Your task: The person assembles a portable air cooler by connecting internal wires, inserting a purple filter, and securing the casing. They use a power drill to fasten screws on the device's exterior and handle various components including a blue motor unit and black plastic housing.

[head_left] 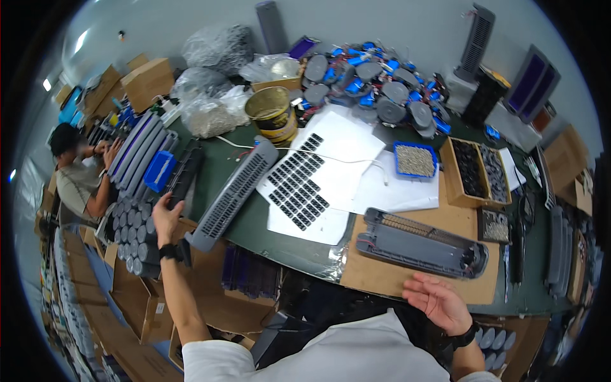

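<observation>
My left hand (167,219) reaches out at the left, thumb and fingers spread around the near end of a long dark slotted plastic part (185,170). Whether it touches that part I cannot tell. To its right, a grey housing with a slotted grille (233,194) lies slantwise on the table. My right hand (439,302) is palm up with fingers stretched out, holding nothing, at the front edge of a cardboard sheet (394,274). Just beyond those fingers, an open grey housing shell (423,245) rests on the sheet, its hollow side up.
White paper (340,226) carries rows of small black pieces (298,184). Behind stand a yellow bucket (272,114) and a heap of grey round motors with blue parts (388,95). A blue tray (415,159) and wooden box (474,169) stand right. Another person (79,175) sits far left.
</observation>
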{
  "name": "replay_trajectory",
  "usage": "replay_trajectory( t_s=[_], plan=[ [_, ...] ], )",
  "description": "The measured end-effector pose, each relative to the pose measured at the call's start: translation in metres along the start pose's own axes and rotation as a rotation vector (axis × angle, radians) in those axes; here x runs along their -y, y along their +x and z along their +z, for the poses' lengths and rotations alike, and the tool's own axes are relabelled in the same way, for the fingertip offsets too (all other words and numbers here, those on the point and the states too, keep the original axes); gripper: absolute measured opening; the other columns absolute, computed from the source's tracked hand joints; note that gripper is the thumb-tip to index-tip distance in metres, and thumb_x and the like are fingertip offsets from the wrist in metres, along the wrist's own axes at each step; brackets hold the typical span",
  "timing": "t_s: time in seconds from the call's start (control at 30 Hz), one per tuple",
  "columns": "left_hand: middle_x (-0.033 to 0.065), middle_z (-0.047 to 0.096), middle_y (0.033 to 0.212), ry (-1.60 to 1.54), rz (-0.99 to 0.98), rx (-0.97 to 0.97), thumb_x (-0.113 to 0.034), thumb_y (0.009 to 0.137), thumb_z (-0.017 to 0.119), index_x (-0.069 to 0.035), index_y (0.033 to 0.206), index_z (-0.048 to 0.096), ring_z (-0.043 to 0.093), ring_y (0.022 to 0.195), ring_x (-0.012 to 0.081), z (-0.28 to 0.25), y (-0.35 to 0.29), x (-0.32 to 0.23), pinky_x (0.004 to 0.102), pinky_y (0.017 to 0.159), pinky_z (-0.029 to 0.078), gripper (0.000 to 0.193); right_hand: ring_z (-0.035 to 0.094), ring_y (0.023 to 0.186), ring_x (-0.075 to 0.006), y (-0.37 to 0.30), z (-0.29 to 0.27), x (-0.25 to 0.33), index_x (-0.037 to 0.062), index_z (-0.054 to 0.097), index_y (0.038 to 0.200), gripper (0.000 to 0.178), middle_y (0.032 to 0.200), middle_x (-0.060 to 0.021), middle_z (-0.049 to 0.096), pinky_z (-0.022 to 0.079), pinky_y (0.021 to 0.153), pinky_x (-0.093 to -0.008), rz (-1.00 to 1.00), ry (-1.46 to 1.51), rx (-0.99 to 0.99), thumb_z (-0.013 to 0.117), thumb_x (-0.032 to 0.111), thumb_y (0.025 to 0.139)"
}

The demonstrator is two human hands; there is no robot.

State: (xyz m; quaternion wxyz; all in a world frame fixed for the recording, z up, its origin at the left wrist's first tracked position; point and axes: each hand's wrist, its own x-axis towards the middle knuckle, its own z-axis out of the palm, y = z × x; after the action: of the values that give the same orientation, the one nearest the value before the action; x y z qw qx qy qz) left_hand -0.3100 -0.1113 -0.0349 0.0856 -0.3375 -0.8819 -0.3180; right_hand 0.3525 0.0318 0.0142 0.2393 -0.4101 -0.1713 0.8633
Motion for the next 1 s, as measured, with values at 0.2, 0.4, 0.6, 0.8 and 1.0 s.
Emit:
replay_trajectory(
  t_s=[0.2,0.4,0.6,0.8,1.0],
  plan=[
    [0.0091,0.063,0.121,-0.61,0.161,-0.408,-0.005,0.084,0.076,0.0,0.126,0.058,0.061,0.102,0.0152,-0.049,-0.023,-0.066,0.0295,0.092,0.048,0.046,0.062,0.106,-0.0308,-0.026,-0.009,0.059,0.0039,0.06,0.115,0.055,0.115,-0.015,0.06,0.053,0.082,-0.039,-1.094,-1.582,-0.271,0.083,0.004,0.065],
    [0.0103,0.06,0.123,-0.62,0.566,-0.419,0.002,0.087,0.07,0.002,0.135,0.05,0.058,0.111,0.0179,-0.064,-0.079,-0.276,0.0297,0.095,0.047,0.051,0.056,0.111,-0.0419,-0.017,-0.052,0.064,0.0106,0.045,0.135,0.086,0.137,-0.0178,0.042,0.051,0.087,-0.0426,-0.878,-1.855,-0.456,0.076,-0.003,0.056],
    [0.0132,0.065,0.108,-0.61,1.062,0.405,-0.004,0.066,0.082,-0.004,0.11,0.061,0.063,0.098,0.0291,-0.002,-0.155,-0.402,0.0361,0.082,0.052,0.048,0.054,0.116,-0.0388,-0.016,-0.043,0.055,0.0087,0.043,0.136,0.087,0.13,-0.0165,0.049,0.05,0.091,-0.0428,-0.887,-1.737,-0.215,0.077,0.0,0.056],
    [0.0152,0.065,0.103,-0.459,1.069,1.042,-0.006,0.068,0.08,0.001,0.11,0.064,0.065,0.091,0.0333,0.054,-0.213,-0.444,0.0386,0.076,0.053,0.045,0.054,0.113,-0.0384,0.002,-0.049,0.043,0.0033,0.042,0.136,0.09,0.125,-0.0183,0.051,0.047,0.094,-0.0412,-0.956,-1.44,-0.032,0.084,0.008,0.057],
    [0.0199,0.069,0.094,-0.272,1.034,1.222,-0.005,0.065,0.082,0.005,0.105,0.069,0.068,0.079,0.035,0.071,-0.223,-0.454,0.0366,0.07,0.055,0.043,0.055,0.109,-0.0362,0.016,-0.069,0.036,0.0024,0.042,0.133,0.085,0.119,-0.0166,0.052,0.046,0.093,-0.0398,-0.924,-1.234,0.069,0.085,0.013,0.06]
  ],
)
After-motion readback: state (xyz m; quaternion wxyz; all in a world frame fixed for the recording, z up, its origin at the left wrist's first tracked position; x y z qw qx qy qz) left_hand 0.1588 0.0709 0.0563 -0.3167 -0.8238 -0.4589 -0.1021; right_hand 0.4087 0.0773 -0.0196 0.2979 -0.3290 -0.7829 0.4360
